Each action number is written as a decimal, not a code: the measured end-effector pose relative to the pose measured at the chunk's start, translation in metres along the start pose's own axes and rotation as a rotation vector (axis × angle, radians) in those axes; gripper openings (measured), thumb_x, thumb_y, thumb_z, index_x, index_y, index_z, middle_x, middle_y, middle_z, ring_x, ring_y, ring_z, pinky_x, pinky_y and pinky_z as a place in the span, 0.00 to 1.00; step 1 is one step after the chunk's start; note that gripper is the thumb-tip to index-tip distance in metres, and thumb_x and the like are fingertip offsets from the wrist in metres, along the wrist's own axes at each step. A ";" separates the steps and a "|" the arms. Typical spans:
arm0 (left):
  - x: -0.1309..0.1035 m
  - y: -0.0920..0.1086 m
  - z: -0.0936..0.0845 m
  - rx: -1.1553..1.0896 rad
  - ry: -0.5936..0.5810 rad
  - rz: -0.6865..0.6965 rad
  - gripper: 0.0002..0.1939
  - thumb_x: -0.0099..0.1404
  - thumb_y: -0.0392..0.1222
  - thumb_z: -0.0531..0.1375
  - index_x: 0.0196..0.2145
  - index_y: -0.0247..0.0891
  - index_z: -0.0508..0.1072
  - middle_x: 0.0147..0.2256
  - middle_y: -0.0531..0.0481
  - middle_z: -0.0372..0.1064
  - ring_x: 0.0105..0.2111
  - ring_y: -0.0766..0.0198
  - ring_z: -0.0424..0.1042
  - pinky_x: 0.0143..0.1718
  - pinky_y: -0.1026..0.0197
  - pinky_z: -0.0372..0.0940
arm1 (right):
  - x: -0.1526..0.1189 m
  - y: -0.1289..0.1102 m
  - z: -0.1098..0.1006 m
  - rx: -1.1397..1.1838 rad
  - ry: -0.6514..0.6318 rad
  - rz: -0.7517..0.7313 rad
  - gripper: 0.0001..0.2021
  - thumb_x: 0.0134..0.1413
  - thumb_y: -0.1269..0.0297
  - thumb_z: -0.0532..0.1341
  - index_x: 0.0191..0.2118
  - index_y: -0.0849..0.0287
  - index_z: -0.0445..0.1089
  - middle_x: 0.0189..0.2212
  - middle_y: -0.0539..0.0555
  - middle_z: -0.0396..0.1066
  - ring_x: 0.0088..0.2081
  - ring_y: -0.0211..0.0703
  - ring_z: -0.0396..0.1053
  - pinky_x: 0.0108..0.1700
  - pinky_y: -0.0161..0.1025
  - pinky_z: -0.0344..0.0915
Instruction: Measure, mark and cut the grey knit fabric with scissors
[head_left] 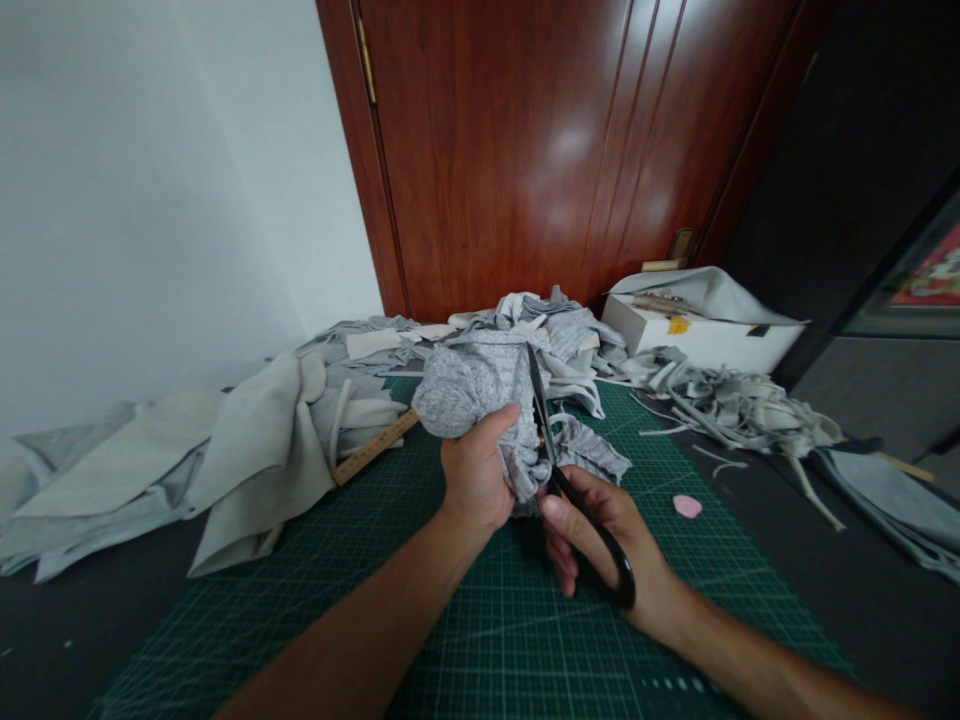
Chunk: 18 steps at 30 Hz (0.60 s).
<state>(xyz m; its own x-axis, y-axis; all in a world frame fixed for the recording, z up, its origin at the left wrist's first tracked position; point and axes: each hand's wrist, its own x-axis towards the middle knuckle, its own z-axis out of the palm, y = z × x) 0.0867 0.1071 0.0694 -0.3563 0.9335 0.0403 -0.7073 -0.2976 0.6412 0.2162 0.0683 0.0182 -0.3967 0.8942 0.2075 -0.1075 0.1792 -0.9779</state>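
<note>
Grey knit cloth (480, 385) is clamped in my left hand (476, 475), bunched above that grip. Just right of it, I have my right hand (621, 510) clamped on black scissors (554, 474), pointing away beside the cloth. Beneath both grips lies a green mat (517, 640); leftward, a ruler (375, 447); rightward, a pink scrap (687, 506).

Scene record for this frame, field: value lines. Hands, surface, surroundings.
left hand: grips grey knit fabric
right hand: holds scissors, blades at the fabric
surface: green gridded mat
right of hands: pink piece
far left: pale cloth pieces, ruler beside them
far right: tangled strips, white box behind
back: grey fabric heap, reddish-brown door
</note>
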 end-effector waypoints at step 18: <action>0.047 0.117 -0.047 1.059 -1.250 -0.785 0.19 0.56 0.43 0.75 0.45 0.39 0.82 0.47 0.44 0.82 0.47 0.51 0.80 0.40 0.60 0.73 | 0.004 -0.003 -0.021 -0.105 0.045 -0.013 0.22 0.63 0.42 0.65 0.37 0.58 0.64 0.16 0.41 0.62 0.15 0.33 0.59 0.19 0.31 0.57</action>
<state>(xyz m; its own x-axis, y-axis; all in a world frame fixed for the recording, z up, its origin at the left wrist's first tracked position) -0.0415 0.1071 0.1103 0.8019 0.5109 -0.3098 0.3548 0.0099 0.9349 0.2343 0.0801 0.0216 -0.3542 0.9085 0.2216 -0.0154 0.2312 -0.9728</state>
